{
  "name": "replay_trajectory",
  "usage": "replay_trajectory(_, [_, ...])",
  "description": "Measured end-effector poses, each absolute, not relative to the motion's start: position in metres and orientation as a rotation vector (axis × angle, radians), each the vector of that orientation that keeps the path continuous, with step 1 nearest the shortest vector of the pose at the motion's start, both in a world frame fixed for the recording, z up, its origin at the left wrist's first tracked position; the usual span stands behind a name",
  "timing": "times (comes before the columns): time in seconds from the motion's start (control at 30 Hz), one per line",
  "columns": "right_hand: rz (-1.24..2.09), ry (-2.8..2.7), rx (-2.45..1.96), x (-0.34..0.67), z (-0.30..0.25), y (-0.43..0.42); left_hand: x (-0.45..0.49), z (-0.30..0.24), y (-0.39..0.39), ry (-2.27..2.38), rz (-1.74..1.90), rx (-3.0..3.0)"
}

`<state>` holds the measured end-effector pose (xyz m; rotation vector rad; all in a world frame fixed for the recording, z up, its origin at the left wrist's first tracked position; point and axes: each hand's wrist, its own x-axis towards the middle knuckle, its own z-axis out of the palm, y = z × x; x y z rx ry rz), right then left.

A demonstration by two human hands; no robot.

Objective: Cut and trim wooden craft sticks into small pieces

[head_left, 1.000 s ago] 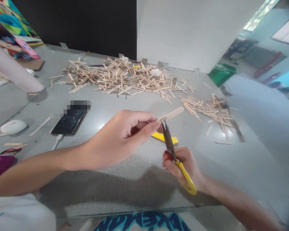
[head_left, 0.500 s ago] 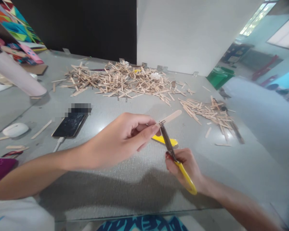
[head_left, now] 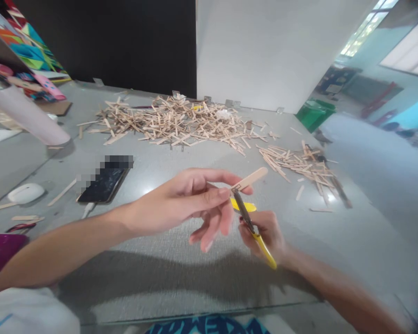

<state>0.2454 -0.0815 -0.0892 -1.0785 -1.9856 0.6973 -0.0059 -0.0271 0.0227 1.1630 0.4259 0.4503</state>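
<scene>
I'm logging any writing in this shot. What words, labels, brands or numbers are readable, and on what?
No text reads clearly.
Blue cloth at the bottom edge: dark letters, cut off, unreadable.
Phone: dark screen, the patch beside it is blurred out.
Scissors in the right hand, wooden stick in the left hand: no marking visible.

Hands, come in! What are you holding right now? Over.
Left hand pinching wooden stick. Right hand holding yellow snips, blade tips at stick's near end. Nothing between them.
</scene>
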Motion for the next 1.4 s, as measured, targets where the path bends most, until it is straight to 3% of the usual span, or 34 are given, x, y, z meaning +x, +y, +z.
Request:
replay_trajectory(0.23, [0.720, -1.962, -1.147, 0.248, -0.095, -0.075, -0.003, 0.015, -0.023, 0.458, 0.587, 1.344])
replay_trajectory(0.4, [0.923, -1.899, -1.304, 0.248, -0.091, -0.070, -0.003, 0.013, -0.015, 0.722, 0.788, 1.575])
replay_trajectory(0.63, [1.088, -1.868, -1.259, 0.249, -0.090, -0.071, -0.005, 0.015, -0.008, 0.779, 0.736, 1.672])
replay_trajectory(1.4, [0.800, -1.985, -1.298, 0.244, -0.077, -0.077, -0.005, 0.013, -0.020, 0.749, 0.698, 1.654])
